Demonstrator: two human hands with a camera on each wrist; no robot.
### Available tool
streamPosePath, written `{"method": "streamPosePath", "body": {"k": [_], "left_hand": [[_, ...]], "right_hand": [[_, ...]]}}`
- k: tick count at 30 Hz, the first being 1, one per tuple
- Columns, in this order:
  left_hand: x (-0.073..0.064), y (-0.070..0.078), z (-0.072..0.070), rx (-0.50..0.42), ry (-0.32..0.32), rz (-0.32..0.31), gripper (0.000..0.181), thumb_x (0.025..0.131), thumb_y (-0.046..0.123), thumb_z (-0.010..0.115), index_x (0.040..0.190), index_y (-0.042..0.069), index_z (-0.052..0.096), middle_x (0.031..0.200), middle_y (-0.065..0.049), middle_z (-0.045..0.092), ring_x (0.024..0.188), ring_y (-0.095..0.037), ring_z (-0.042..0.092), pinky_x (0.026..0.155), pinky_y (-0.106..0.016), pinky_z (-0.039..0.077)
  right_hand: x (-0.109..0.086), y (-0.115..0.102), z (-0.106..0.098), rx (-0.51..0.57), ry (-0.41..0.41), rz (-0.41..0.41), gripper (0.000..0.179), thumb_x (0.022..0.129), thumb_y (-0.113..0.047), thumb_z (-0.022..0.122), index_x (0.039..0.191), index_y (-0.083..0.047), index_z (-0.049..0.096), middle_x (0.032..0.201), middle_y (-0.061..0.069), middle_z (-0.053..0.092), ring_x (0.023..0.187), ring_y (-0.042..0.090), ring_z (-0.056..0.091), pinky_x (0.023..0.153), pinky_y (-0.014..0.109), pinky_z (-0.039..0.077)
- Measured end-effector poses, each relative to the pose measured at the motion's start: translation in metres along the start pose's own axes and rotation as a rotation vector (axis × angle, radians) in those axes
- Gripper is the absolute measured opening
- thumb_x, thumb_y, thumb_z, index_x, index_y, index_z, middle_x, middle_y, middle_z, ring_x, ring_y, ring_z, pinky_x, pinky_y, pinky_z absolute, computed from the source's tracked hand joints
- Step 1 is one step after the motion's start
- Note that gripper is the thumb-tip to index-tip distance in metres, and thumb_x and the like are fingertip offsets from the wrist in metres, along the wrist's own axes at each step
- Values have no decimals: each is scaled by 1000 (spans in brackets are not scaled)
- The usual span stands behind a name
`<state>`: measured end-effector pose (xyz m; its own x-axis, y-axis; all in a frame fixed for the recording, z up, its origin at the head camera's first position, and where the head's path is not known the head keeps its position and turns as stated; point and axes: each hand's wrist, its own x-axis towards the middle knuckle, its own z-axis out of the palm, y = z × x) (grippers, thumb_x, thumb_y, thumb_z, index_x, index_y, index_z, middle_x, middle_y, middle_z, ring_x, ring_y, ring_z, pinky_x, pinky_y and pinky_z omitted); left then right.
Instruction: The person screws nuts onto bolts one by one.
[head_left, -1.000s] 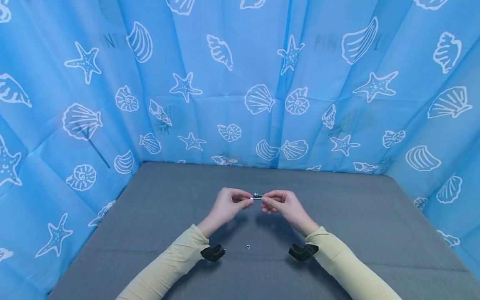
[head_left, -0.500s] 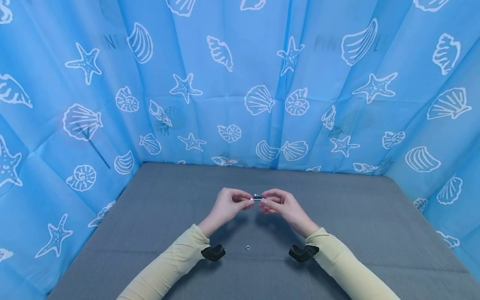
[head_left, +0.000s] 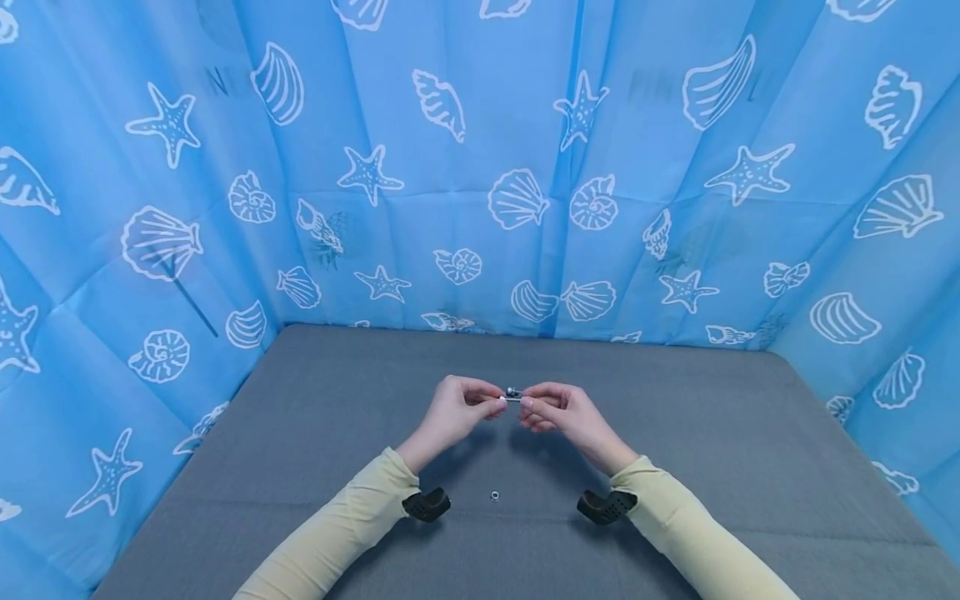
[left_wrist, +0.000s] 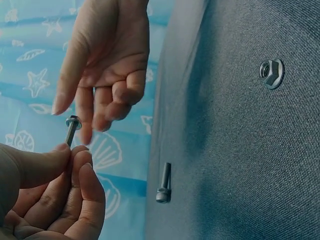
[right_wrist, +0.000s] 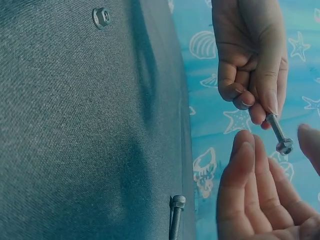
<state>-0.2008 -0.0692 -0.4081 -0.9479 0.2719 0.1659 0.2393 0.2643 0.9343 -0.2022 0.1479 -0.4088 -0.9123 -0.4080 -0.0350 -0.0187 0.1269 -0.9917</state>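
Observation:
My left hand [head_left: 455,411] pinches a metal bolt [left_wrist: 70,134] between thumb and fingers, its shaft pointing toward the right hand. A flanged nut [right_wrist: 284,146] sits at the bolt's far end. Around that end, my right hand [head_left: 572,414] holds its thumb and fingers spread; in the right wrist view the thumb and fingers [right_wrist: 243,165] stand apart from the nut. A second bolt [left_wrist: 164,184] lies on the grey table beyond the hands, with a thicker head at one end. Nearer the body a loose flanged nut [left_wrist: 271,73] rests on the table.
The grey cloth-covered table [head_left: 360,367] spreads under both hands. Blue curtains [head_left: 480,225] printed with white shells and starfish surround its back and sides. Black wrist devices [head_left: 426,505] hang below both forearms.
The right thumb and fingers have shifted slightly around the bolt's end. The left hand keeps its pinch in the same place, and the loose nut has stayed put.

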Motion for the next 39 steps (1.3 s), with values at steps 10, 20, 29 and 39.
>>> {"method": "streamPosePath", "body": {"k": [10,20,29,39], "left_hand": [[2,-2,2,-1,-1,1,12,87,8,70,96,1,73,80,-2,71,74,-13,68,73,-46,57],[3,-2,4,23,19,-14,13,88,11,70,97,1,73,79,0,71,73,-12,68,70,-39,58],[4,-2,7,23,25,-1,14,88,10,70,97,0,73,80,0,71,73,-12,68,68,-34,58],[4,-1,10,36,36,4,12,88,10,71,95,2,74,79,1,71,73,-11,68,65,-29,57]], "right_hand": [[1,2,-3,13,0,-23,36,94,-21,63,113,9,60,100,22,67,89,26,68,86,54,50],[1,3,-4,57,7,-26,40,92,-16,66,120,10,53,109,24,65,97,29,67,88,47,52],[1,4,-5,1,0,1,37,93,-25,64,113,6,61,98,21,68,89,28,68,85,52,52],[-2,2,-5,56,17,-39,34,92,-13,65,115,10,56,107,26,65,95,28,67,88,52,50]]}}
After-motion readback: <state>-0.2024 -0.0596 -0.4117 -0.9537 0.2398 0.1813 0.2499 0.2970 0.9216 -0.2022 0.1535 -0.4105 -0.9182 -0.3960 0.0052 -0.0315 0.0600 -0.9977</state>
